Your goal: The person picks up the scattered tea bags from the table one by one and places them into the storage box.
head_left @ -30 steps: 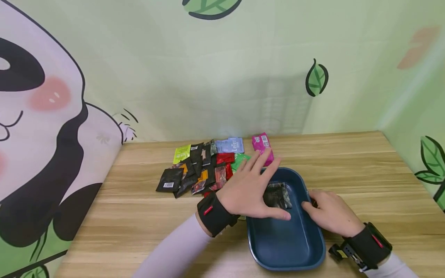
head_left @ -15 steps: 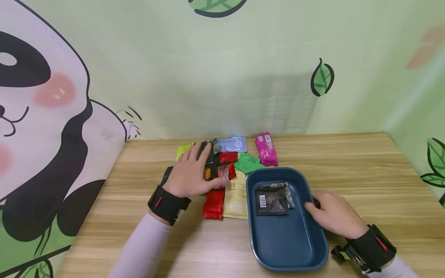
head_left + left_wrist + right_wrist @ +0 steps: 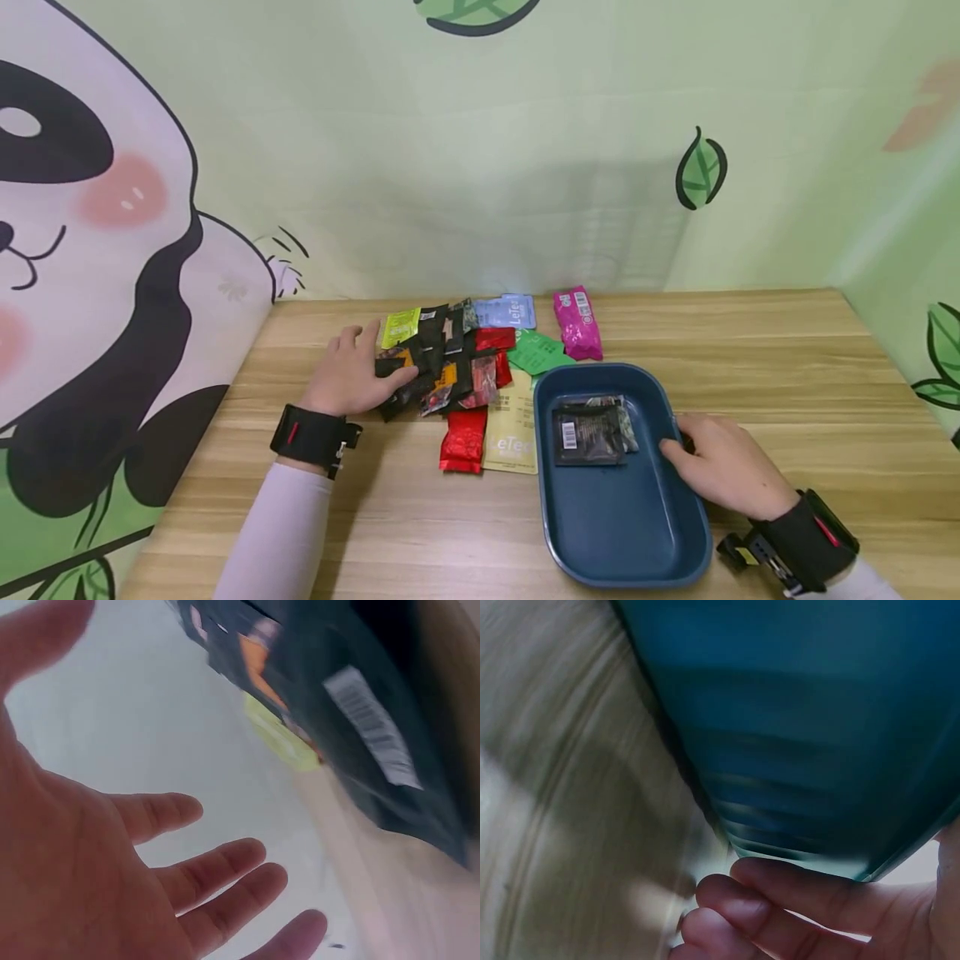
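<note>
My left hand point(image 3: 352, 371) hovers at the left end of a pile of small sachets, fingers spread and nothing in its grasp. Just beyond it in the left wrist view is a black sachet point(image 3: 360, 712) with a barcode label; whether the fingertips touch it I cannot tell. My right hand point(image 3: 727, 467) holds the right rim of a deep blue tray point(image 3: 622, 537), thumb over the edge and fingers against the outer wall point(image 3: 780, 712). Inside the tray's far half, a black barcoded sachet point(image 3: 588, 437) overlaps a patterned dark one point(image 3: 626, 425).
Left of the tray lie a yellow-green sachet point(image 3: 401, 327), a red packet point(image 3: 462, 442), a cream sachet point(image 3: 512, 429) and a green one point(image 3: 537, 352). Behind are light-blue sachets point(image 3: 506, 312) and a magenta packet point(image 3: 577, 323). A printed cloth wall point(image 3: 480, 167) borders the wooden table point(image 3: 420, 533).
From above the tray, my left hand has swung left across the pile to its left end, uncovering the sachets in the tray. My right hand keeps its hold on the rim.
</note>
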`<action>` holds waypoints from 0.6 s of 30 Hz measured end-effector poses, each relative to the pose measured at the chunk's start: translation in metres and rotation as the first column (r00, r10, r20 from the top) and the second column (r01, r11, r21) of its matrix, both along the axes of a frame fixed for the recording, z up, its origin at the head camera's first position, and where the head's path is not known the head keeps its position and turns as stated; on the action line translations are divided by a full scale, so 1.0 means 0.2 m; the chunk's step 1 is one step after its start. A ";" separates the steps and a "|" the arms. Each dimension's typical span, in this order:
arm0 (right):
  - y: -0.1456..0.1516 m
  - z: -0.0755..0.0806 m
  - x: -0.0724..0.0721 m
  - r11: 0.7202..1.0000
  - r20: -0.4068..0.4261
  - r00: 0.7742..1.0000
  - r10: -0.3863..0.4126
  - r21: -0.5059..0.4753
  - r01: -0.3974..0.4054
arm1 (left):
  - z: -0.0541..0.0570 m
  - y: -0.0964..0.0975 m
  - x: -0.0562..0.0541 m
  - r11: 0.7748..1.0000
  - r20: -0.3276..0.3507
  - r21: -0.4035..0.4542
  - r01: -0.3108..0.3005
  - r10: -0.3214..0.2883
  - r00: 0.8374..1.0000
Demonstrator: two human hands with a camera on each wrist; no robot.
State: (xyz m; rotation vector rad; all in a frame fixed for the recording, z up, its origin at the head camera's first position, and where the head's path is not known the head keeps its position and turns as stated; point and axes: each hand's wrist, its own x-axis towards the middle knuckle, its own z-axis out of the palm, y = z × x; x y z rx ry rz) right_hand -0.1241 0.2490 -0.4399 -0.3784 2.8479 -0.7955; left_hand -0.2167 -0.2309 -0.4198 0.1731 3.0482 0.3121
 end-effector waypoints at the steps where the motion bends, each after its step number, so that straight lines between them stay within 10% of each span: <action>1: 0.00 0.00 0.00 1.000 0.000 1.000 0.001 0.001 -0.001 | -0.01 -0.02 -0.01 1.000 0.005 -0.003 -0.007 0.007 1.000; 18: 0.00 -0.01 0.00 1.000 -0.007 1.000 0.005 0.017 -0.005 | -0.10 -0.10 -0.03 0.991 0.071 -0.083 -0.106 0.112 0.991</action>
